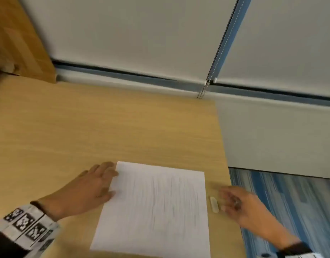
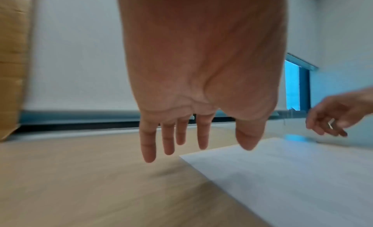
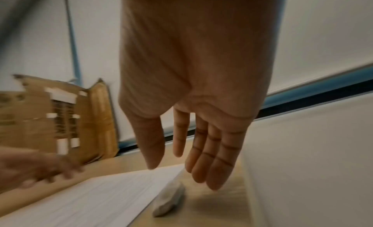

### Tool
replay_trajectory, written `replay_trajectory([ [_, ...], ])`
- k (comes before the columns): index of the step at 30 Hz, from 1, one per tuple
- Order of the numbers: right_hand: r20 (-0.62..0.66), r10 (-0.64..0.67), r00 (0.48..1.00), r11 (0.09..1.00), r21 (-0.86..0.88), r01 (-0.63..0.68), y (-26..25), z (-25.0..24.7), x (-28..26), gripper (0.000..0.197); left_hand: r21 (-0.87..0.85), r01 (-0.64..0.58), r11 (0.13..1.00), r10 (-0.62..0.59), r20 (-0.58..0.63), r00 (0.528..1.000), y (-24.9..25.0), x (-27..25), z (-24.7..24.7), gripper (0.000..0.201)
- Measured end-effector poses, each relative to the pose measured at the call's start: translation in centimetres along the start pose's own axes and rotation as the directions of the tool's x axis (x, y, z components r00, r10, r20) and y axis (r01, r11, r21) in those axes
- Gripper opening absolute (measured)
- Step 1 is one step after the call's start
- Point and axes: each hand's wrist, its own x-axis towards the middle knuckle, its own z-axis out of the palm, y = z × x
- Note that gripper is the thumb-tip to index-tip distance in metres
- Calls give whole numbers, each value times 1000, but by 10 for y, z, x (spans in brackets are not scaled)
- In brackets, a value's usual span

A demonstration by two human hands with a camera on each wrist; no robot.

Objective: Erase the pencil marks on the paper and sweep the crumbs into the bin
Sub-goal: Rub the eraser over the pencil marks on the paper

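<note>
A white sheet of paper (image 1: 154,207) covered in grey pencil strokes lies on the wooden desk (image 1: 104,127) near its front right corner. A small white eraser (image 1: 214,204) lies on the desk just right of the paper's edge. My left hand (image 1: 97,185) is open, fingers straight, at the paper's left edge, hovering a little above the desk in the left wrist view (image 2: 199,139). My right hand (image 1: 233,200) is open and empty just right of the eraser (image 3: 169,200), fingers (image 3: 210,166) spread above it. No bin is in view.
The desk's right edge (image 1: 225,155) runs close beside the eraser, with blue striped floor (image 1: 290,202) beyond. A white wall with a blind cord (image 1: 216,58) stands behind the desk. A cardboard box (image 3: 60,118) stands at the back left.
</note>
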Motion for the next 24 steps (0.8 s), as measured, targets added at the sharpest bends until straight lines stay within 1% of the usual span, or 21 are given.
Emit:
replay_trajectory([
  [2,145,-66,987,995,-70,77,-7,8,12,45,74,-19,997,20,-20,1000,-7,21,2,94],
  [3,169,-76,983,992,-85,91,-6,11,16,47,122,-32,992,35,-22,999,-9,29,2,96],
  [4,174,-76,982,991,-96,93,-8,13,19,49,137,-53,989,59,-39,997,-12,34,3,97],
  [6,161,-83,984,992,-81,97,-7,18,20,50,160,-97,982,102,-27,994,-21,40,17,99],
  [8,155,-81,985,986,-130,102,-6,19,21,43,199,-138,970,153,-62,986,-29,41,27,99],
  [11,121,-52,991,976,-203,76,-7,21,23,33,238,-159,958,188,-107,976,-38,46,33,99],
  [14,110,-3,994,963,-266,33,-10,24,24,31,236,-231,944,267,-132,955,-44,55,35,91],
  [15,106,9,994,959,-282,21,-12,25,24,30,227,-240,944,273,-130,953,-45,56,35,90],
  [16,103,15,995,955,-296,16,-13,24,24,30,231,-241,943,274,-125,953,-45,56,35,93],
  [18,121,23,992,943,-331,19,-17,23,25,30,273,-223,936,270,-147,952,-46,55,36,110],
  [20,134,25,991,931,-363,25,-23,21,25,29,313,-172,934,221,-126,967,-43,52,34,123],
  [22,123,-4,992,923,-380,51,-36,19,24,29,326,-122,937,164,-107,981,-38,45,32,127],
  [24,97,-72,993,926,-363,103,-60,21,22,27,346,-90,934,131,-96,987,-34,36,34,123],
])
